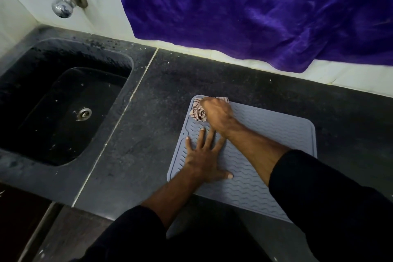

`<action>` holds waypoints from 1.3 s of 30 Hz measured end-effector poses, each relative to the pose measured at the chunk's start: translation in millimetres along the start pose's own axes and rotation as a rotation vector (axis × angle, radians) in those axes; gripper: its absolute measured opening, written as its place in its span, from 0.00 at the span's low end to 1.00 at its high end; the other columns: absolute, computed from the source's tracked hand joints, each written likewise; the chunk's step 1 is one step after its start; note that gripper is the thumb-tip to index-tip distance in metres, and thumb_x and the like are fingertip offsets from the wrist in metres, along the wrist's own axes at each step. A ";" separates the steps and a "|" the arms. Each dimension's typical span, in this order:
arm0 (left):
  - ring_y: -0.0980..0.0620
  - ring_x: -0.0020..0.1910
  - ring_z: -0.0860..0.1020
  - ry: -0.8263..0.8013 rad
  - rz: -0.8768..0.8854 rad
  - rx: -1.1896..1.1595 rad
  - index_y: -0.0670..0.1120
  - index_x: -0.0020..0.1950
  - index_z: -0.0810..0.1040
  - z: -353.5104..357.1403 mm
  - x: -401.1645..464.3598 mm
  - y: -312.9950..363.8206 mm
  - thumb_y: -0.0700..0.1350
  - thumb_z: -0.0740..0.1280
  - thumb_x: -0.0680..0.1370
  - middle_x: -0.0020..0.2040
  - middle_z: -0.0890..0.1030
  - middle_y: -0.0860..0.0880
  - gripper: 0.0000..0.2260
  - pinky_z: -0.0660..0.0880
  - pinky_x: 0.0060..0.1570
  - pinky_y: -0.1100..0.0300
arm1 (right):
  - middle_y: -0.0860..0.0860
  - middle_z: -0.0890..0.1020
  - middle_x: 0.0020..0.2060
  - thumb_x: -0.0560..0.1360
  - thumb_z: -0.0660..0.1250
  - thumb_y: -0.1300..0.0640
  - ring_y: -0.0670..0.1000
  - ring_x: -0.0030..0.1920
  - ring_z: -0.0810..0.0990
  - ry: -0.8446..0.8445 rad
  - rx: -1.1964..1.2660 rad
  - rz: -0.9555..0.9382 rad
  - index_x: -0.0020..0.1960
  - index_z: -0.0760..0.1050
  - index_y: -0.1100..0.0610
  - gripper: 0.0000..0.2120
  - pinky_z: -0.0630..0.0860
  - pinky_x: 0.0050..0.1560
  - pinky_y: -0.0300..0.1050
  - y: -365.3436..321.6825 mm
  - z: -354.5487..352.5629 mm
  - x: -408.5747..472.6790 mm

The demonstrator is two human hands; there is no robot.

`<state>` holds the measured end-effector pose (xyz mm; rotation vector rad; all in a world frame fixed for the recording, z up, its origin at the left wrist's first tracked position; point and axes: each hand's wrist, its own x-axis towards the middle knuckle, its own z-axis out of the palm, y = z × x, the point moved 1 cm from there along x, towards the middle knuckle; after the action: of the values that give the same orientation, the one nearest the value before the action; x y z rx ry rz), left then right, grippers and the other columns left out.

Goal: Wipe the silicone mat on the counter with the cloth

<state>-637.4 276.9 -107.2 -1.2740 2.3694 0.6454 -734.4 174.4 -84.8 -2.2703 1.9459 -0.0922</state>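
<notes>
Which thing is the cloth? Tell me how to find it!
Start at the dark counter right of the black sink, where a grey wavy-ribbed silicone mat lies. At the mat's far left corner, the right hand grips a bunched cloth. It is the only pale, patterned thing there, with a dark rose printed on it.

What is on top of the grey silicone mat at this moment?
On the grey ribbed silicone mat, the left hand presses flat, and the right hand holds a crumpled patterned cloth at its far left corner. The mat surface beneath them is hidden.
</notes>
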 end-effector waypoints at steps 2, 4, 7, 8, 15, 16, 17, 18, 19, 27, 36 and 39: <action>0.42 0.73 0.27 -0.006 0.000 0.001 0.57 0.76 0.30 -1.0 -0.2 -0.2 0.75 0.62 0.67 0.76 0.28 0.46 0.53 0.31 0.65 0.30 | 0.55 0.72 0.68 0.78 0.60 0.63 0.58 0.69 0.68 -0.002 0.072 -0.041 0.68 0.69 0.57 0.19 0.66 0.67 0.50 -6.2 3.3 3.3; 0.41 0.73 0.28 -0.010 -0.004 0.012 0.56 0.76 0.30 -0.7 0.1 0.0 0.75 0.62 0.67 0.76 0.29 0.45 0.53 0.30 0.64 0.30 | 0.55 0.66 0.73 0.77 0.61 0.66 0.58 0.73 0.61 -0.029 0.020 -0.120 0.73 0.63 0.56 0.25 0.61 0.71 0.51 -14.2 7.2 5.1; 0.42 0.73 0.27 -0.010 -0.010 0.002 0.57 0.76 0.30 0.6 0.9 0.2 0.75 0.62 0.67 0.76 0.29 0.45 0.53 0.30 0.64 0.30 | 0.54 0.66 0.73 0.77 0.61 0.65 0.59 0.72 0.62 -0.019 -0.068 -0.137 0.73 0.62 0.55 0.26 0.62 0.71 0.51 -9.3 9.8 4.7; 0.42 0.73 0.27 -0.008 -0.011 -0.003 0.57 0.76 0.30 0.7 1.4 -0.3 0.75 0.62 0.66 0.76 0.28 0.46 0.53 0.30 0.64 0.30 | 0.54 0.67 0.72 0.77 0.62 0.64 0.58 0.71 0.64 -0.022 -0.077 -0.129 0.73 0.63 0.55 0.25 0.63 0.70 0.51 -5.6 9.3 4.4; 0.43 0.72 0.26 -0.005 -0.005 -0.006 0.58 0.75 0.29 4.5 4.6 -2.9 0.76 0.62 0.65 0.75 0.26 0.47 0.54 0.29 0.63 0.30 | 0.56 0.70 0.70 0.73 0.66 0.67 0.59 0.69 0.68 0.023 -0.007 -0.109 0.70 0.67 0.57 0.26 0.67 0.67 0.51 -10.3 4.2 12.9; 0.43 0.72 0.25 -0.008 -0.002 -0.005 0.58 0.75 0.29 4.8 4.9 -3.2 0.76 0.62 0.65 0.75 0.27 0.47 0.54 0.28 0.63 0.30 | 0.55 0.68 0.71 0.73 0.66 0.65 0.59 0.71 0.65 0.001 -0.023 -0.141 0.71 0.65 0.57 0.28 0.64 0.69 0.51 -13.3 5.7 14.0; 0.43 0.71 0.25 -0.013 0.000 -0.007 0.58 0.75 0.29 4.7 4.9 -3.4 0.76 0.62 0.65 0.75 0.27 0.47 0.54 0.28 0.62 0.31 | 0.55 0.67 0.72 0.73 0.67 0.64 0.58 0.72 0.64 -0.013 -0.050 -0.165 0.72 0.64 0.57 0.28 0.63 0.70 0.50 -14.3 7.7 13.8; 0.44 0.70 0.24 -0.017 0.001 -0.011 0.58 0.75 0.29 4.9 4.6 -3.2 0.76 0.62 0.65 0.75 0.26 0.47 0.54 0.27 0.62 0.31 | 0.55 0.66 0.72 0.73 0.67 0.64 0.58 0.72 0.63 -0.022 -0.070 -0.172 0.72 0.64 0.57 0.29 0.63 0.70 0.50 -13.7 9.1 13.2; 0.44 0.70 0.24 -0.014 0.001 -0.014 0.58 0.75 0.28 4.8 4.8 -3.4 0.76 0.62 0.65 0.74 0.25 0.48 0.54 0.27 0.62 0.31 | 0.55 0.66 0.73 0.73 0.66 0.64 0.58 0.72 0.63 -0.024 -0.080 -0.169 0.72 0.63 0.57 0.29 0.63 0.70 0.50 -11.2 9.1 12.7; 0.43 0.71 0.24 0.005 -0.002 -0.009 0.58 0.75 0.28 2.2 1.4 -2.3 0.75 0.63 0.66 0.73 0.23 0.49 0.54 0.29 0.63 0.30 | 0.55 0.79 0.59 0.73 0.66 0.65 0.56 0.59 0.77 -0.022 -0.103 -0.010 0.61 0.75 0.57 0.17 0.76 0.58 0.50 -1.3 -6.5 15.7; 0.43 0.72 0.25 0.003 -0.003 -0.021 0.58 0.75 0.28 2.4 1.0 -2.5 0.75 0.63 0.66 0.73 0.23 0.49 0.54 0.30 0.64 0.30 | 0.53 0.76 0.64 0.75 0.63 0.63 0.56 0.63 0.74 -0.056 -0.170 -0.044 0.64 0.73 0.56 0.18 0.74 0.62 0.50 11.2 -3.9 -1.3; 0.43 0.72 0.25 0.005 0.001 -0.028 0.58 0.75 0.29 0.9 0.3 -2.5 0.74 0.64 0.67 0.73 0.23 0.49 0.54 0.30 0.63 0.30 | 0.55 0.80 0.56 0.76 0.63 0.62 0.56 0.56 0.79 -0.054 -0.213 0.040 0.60 0.76 0.57 0.13 0.77 0.55 0.51 17.1 -8.4 -3.6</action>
<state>-635.3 275.9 -108.7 -1.2869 2.3731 0.6791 -752.8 174.9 -78.9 -2.3316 2.0606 0.1878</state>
